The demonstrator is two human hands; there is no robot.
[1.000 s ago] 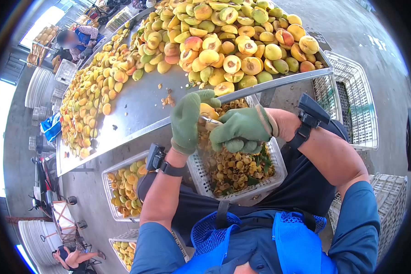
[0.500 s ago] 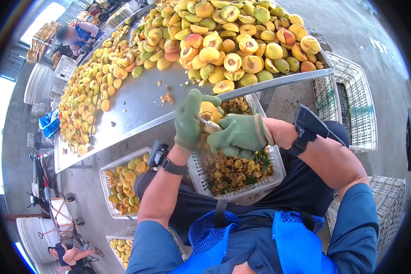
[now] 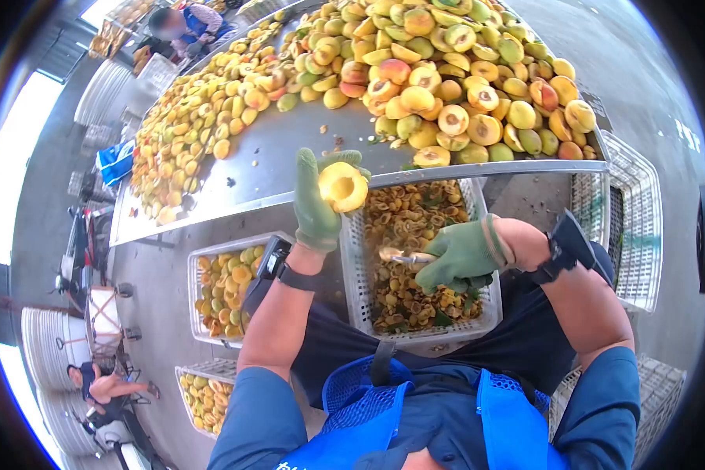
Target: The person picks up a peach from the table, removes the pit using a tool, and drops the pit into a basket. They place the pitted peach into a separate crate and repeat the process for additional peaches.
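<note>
The steel bench (image 3: 274, 168) carries a long heap of halved peaches (image 3: 415, 74) running to its far corners. Below its near edge a white crate of pits (image 3: 415, 258) sits in the person's lap, and two crates of pitted halves (image 3: 227, 286) stand on the floor to the left. The step in hand looks like pitting: the left hand (image 3: 315, 200) has its fingers wrapped around a hollowed peach half (image 3: 342, 186) just off the near edge, while the right hand (image 3: 462, 257) has its fingers closed on a spoon-like pitting tool (image 3: 403, 256) over the pit crate. Next, this half probably needs dropping into a crate.
</note>
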